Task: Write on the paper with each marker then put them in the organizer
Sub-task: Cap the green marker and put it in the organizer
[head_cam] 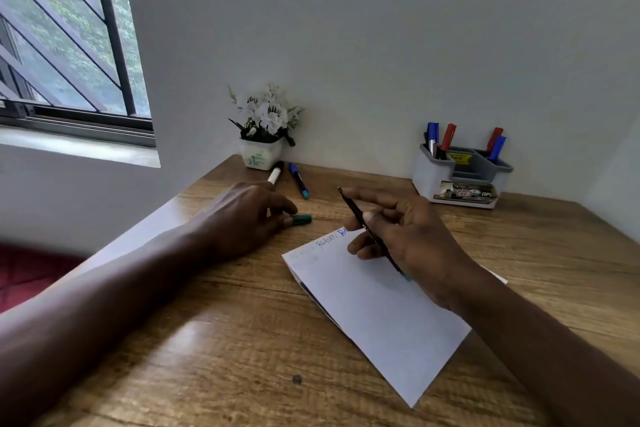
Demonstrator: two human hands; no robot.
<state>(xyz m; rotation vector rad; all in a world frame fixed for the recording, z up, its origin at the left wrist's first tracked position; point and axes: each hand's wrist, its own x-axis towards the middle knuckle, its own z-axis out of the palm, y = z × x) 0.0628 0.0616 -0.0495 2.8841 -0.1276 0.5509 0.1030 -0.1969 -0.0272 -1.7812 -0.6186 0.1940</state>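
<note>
Right hand (pixel 408 239) is gripping the green marker (pixel 351 208) mid-barrel, fingers curled round it. The nib is pointing up and away toward the wall and the green tail is sitting low by the wrist, so nothing is touching the paper (pixel 381 315) right now. Left hand (pixel 242 218) is resting on the desk (pixel 207 340) and pinching the green cap (pixel 302 219) at its fingertips, parked just beside the sheet's top corner, probably to keep it within reach for recapping.

The paper is lying angled under the right forearm, which is likely pinning it. Two short words are showing at the top edge, one greyish and one blue; the rest is hidden by the hand.

The organizer (pixel 446 180) is sitting against the back wall, well apart, and is holding the stored markers (pixel 449 136), two blue and two red. A white marker (pixel 274 176) and a blue-capped marker (pixel 298 179) are lying loose near the flower pot (pixel 261 158), so I'd say they're queued up, not yet filed.
</note>
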